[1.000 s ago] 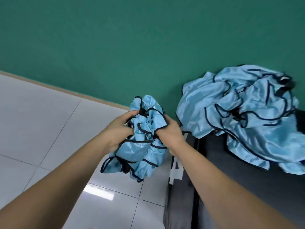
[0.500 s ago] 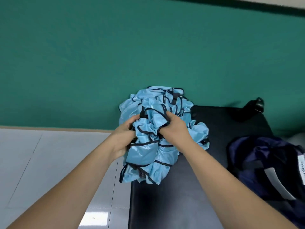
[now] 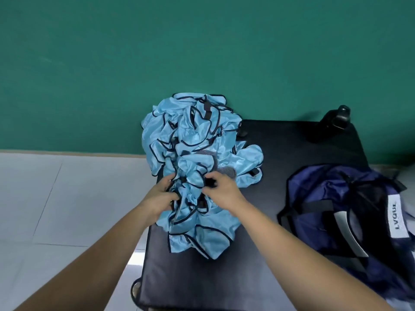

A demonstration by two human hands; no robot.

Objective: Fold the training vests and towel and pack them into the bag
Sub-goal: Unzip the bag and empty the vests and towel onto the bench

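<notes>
We sort vests [image 3: 197,153]: both hands [image 3: 157,199] [image 3: 221,189] pinch one; next, we lift it beyond the fingers' pile.

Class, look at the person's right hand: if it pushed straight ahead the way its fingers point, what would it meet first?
The right hand points up-left into the heap of light blue vests, whose fabric it already grips. It would press deeper into that heap first; the green wall probably lies behind, though depth is unclear.

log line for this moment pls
left hand: gripping vest bundle | right hand: gripping same | bundle on black table | bag: open
</notes>
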